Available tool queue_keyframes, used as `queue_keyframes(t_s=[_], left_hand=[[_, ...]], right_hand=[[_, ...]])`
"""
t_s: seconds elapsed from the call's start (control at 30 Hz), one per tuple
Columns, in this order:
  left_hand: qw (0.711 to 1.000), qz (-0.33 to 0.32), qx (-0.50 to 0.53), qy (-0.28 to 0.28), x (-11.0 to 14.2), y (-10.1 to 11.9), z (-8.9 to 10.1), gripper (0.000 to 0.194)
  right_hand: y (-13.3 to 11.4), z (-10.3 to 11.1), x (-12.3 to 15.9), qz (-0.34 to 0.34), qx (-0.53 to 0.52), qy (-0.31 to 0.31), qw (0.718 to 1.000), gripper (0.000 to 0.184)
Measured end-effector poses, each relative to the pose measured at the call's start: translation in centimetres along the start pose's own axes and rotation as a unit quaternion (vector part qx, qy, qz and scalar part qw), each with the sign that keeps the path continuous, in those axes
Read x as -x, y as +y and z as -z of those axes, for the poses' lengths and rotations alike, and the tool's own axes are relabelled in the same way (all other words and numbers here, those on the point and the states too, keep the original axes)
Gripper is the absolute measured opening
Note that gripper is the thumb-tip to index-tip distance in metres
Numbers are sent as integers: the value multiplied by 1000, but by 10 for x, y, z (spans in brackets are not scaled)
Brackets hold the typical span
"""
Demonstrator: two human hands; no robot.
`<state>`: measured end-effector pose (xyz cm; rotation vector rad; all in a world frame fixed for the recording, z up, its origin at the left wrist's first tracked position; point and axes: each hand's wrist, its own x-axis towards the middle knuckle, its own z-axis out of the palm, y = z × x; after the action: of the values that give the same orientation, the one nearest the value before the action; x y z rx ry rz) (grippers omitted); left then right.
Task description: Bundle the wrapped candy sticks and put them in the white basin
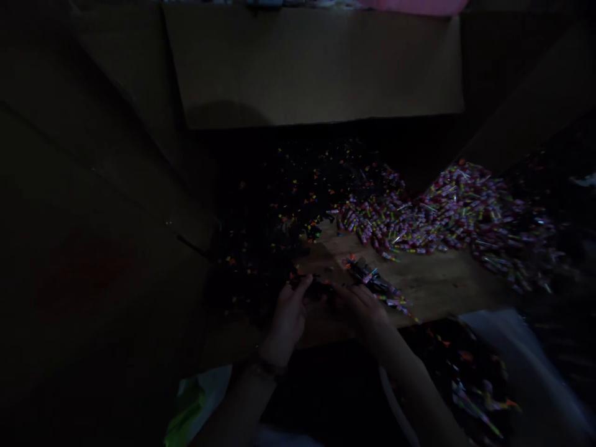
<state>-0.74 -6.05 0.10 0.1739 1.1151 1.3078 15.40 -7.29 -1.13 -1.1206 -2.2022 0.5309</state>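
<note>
Close together over the wooden tabletop (433, 279), both hands meet around small dark pieces (319, 288) too dim to identify. My left hand (287, 316) is closed, its thumb raised over these pieces. From the other side, my right hand (365, 307) reaches in with bent fingers, their tips hidden in shadow. Just beyond the right hand lies a row of slim sticks (377, 282), dark and pink with some orange and yellow ends. Left of the hands spreads a heap of black pieces (261, 248) with orange and yellow tips.
A large pile of small pink-and-white tubes (447, 211) covers the back right. Cardboard (321, 68) stands upright behind the table. At the lower right, a pale bag (526, 354) lies beside dark and coloured sticks (479, 397). Something bright green (186, 410) shows lower left.
</note>
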Motion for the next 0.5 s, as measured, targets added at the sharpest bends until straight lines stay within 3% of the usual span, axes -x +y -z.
queue_keyframes(t_s=[0.2, 0.3, 0.33, 0.37, 0.43, 0.5], left_hand=[[991, -79, -94, -54, 2, -13, -4, 42], [960, -165, -211, -78, 1, -21, -1, 53], [929, -228, -280, -80, 1, -23, 2, 58], [880, -294, -363, -84, 0, -26, 5, 63], [738, -387, -541, -114, 0, -35, 11, 73], [600, -400, -674, -160, 0, -51, 13, 82]], right_hand=[[13, 12, 2, 6, -15, 65, 998, 29], [32, 29, 11, -28, 53, 60, 996, 26], [39, 33, 14, -42, 87, 60, 994, 27], [47, 37, 17, -56, 120, 56, 990, 30], [60, 40, 23, -76, 164, 25, 983, 43], [70, 40, 33, -87, 169, -33, 981, 56]])
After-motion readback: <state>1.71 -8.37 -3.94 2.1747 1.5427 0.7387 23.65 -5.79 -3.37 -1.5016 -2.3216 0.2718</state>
